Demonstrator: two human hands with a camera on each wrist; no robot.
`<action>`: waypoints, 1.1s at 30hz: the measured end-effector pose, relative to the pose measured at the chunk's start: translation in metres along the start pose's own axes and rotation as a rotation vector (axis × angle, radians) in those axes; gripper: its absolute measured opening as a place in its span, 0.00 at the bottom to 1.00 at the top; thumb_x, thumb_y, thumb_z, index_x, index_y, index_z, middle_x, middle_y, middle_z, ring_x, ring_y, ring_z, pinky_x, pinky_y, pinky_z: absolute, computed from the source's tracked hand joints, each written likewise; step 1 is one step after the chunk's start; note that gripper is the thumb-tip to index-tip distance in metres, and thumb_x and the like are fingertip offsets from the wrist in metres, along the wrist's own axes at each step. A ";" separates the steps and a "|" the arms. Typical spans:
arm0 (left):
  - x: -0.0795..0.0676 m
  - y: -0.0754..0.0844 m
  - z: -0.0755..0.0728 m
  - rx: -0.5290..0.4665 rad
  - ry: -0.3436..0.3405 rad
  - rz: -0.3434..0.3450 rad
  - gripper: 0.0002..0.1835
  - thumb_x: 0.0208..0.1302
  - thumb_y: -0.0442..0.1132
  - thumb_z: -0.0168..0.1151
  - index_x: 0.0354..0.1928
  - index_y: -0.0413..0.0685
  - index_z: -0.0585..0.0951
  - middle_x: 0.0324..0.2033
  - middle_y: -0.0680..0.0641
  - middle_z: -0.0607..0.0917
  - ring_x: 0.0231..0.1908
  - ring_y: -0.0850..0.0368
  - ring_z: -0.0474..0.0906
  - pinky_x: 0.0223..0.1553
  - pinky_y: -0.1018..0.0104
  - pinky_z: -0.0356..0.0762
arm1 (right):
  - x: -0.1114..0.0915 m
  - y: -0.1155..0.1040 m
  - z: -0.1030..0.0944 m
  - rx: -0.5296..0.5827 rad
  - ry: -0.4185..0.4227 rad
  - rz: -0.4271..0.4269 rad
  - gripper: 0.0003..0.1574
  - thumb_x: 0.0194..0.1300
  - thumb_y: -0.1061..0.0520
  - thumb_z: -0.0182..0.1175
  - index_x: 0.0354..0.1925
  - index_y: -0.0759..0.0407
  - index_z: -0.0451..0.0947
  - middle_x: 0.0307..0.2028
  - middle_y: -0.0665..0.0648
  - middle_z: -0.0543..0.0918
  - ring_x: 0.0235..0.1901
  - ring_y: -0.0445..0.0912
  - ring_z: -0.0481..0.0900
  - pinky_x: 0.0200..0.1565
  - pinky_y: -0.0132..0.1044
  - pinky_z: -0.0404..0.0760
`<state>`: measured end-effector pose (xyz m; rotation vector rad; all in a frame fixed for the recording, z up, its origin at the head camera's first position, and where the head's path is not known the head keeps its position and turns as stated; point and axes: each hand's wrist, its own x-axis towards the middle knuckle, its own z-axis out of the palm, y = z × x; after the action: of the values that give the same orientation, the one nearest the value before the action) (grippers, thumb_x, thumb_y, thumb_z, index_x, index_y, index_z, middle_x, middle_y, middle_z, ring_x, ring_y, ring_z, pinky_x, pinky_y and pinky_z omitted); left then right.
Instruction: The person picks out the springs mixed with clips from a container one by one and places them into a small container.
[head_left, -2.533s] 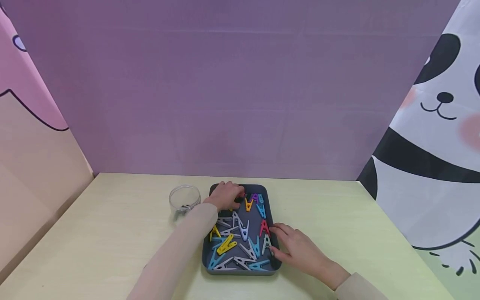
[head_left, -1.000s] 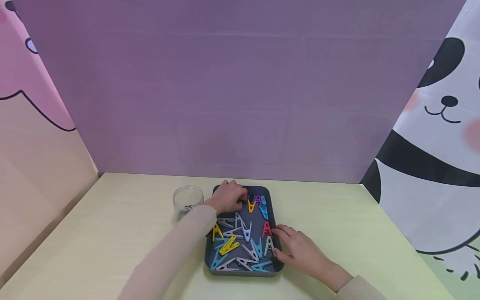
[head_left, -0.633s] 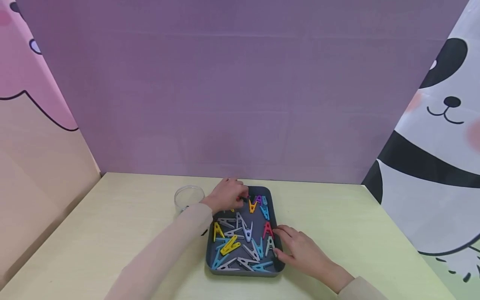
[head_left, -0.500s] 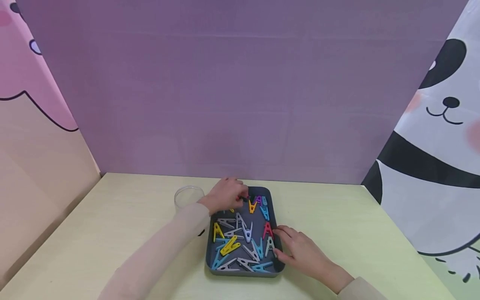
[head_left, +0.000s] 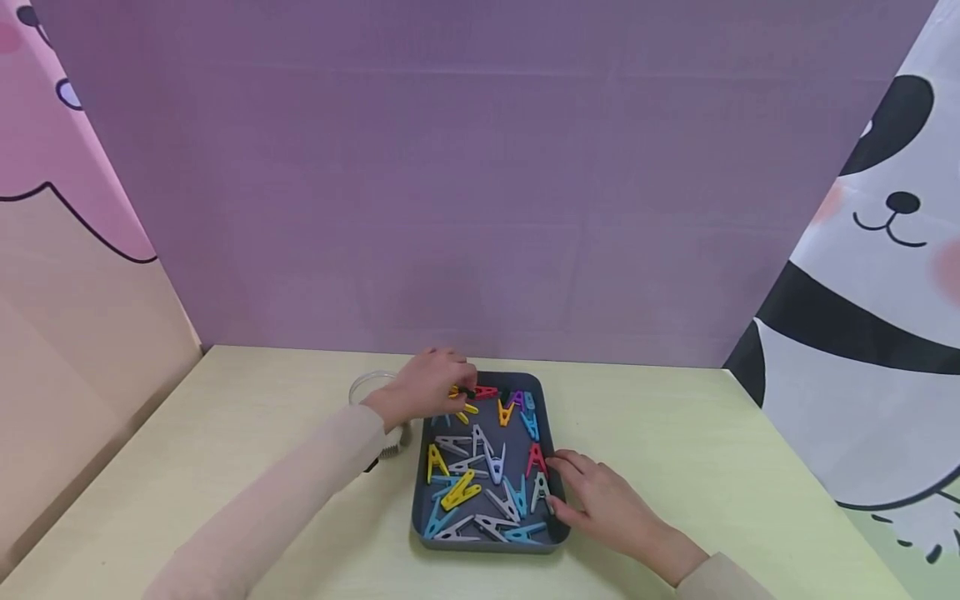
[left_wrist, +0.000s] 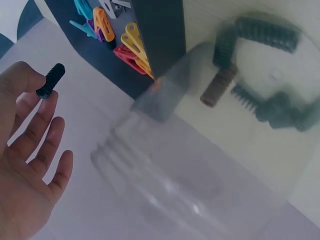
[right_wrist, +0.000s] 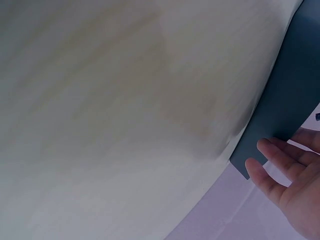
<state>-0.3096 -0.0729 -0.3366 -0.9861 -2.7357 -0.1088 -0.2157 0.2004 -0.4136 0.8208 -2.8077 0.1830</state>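
My left hand (head_left: 426,387) is over the far left corner of a dark grey tray (head_left: 491,547), close to a clear jar (head_left: 369,377) partly hidden behind its wrist. Between thumb and fingertips it pinches a small black ridged cylinder (left_wrist: 51,81), its other fingers spread. Several similar dark ridged pieces (left_wrist: 267,35) and a brown one (left_wrist: 218,86) show through the jar in the left wrist view. My right hand (head_left: 611,504) touches the tray's right side with relaxed fingers. Inside the tray lie many clothespins, among them a yellow clothespin (head_left: 460,490) and a red clothespin (head_left: 535,458).
The tray and jar stand on a pale wooden table (head_left: 247,433). A purple backdrop (head_left: 465,183) rises behind the table's far edge. Side panels carry cartoon prints, with a panda (head_left: 892,333) on the right.
My left hand has lifted the black ridged cylinder from the tray's far part and moved left toward the jar, uncovering a red clothespin. My right hand has stayed at the tray's side.
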 end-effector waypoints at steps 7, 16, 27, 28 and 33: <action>-0.021 -0.012 -0.014 -0.033 0.034 0.006 0.07 0.53 0.43 0.63 0.36 0.56 0.82 0.33 0.57 0.81 0.40 0.59 0.71 0.50 0.55 0.67 | 0.001 -0.001 0.000 -0.002 0.005 -0.004 0.30 0.57 0.43 0.59 0.52 0.59 0.73 0.52 0.58 0.76 0.49 0.49 0.76 0.47 0.45 0.78; -0.046 -0.036 -0.025 -0.031 0.064 -0.056 0.07 0.53 0.42 0.62 0.36 0.57 0.81 0.33 0.59 0.80 0.40 0.59 0.71 0.50 0.56 0.67 | 0.001 -0.002 -0.001 -0.001 -0.004 0.007 0.30 0.57 0.43 0.59 0.53 0.59 0.73 0.52 0.58 0.76 0.50 0.50 0.76 0.48 0.45 0.77; -0.069 -0.059 -0.032 -0.064 0.129 -0.062 0.05 0.52 0.39 0.62 0.33 0.55 0.81 0.30 0.58 0.80 0.38 0.57 0.72 0.46 0.54 0.68 | 0.001 -0.002 -0.002 -0.009 -0.014 0.015 0.30 0.57 0.43 0.59 0.53 0.59 0.73 0.52 0.58 0.76 0.49 0.50 0.76 0.48 0.45 0.77; -0.071 -0.060 -0.031 -0.060 0.127 -0.064 0.05 0.51 0.39 0.63 0.32 0.55 0.81 0.29 0.58 0.80 0.38 0.58 0.72 0.45 0.54 0.69 | 0.001 -0.002 -0.002 -0.010 -0.011 0.012 0.30 0.57 0.43 0.59 0.53 0.59 0.73 0.52 0.58 0.76 0.49 0.50 0.76 0.47 0.45 0.78; -0.076 -0.066 -0.023 -0.050 0.101 -0.069 0.05 0.50 0.39 0.64 0.31 0.54 0.81 0.28 0.58 0.79 0.36 0.58 0.71 0.43 0.55 0.69 | 0.001 -0.002 -0.002 -0.008 -0.006 0.008 0.30 0.57 0.43 0.59 0.52 0.60 0.73 0.52 0.58 0.76 0.48 0.50 0.77 0.47 0.44 0.78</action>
<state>-0.2910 -0.1741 -0.3323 -0.8745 -2.6867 -0.2336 -0.2148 0.1983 -0.4111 0.8093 -2.8162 0.1708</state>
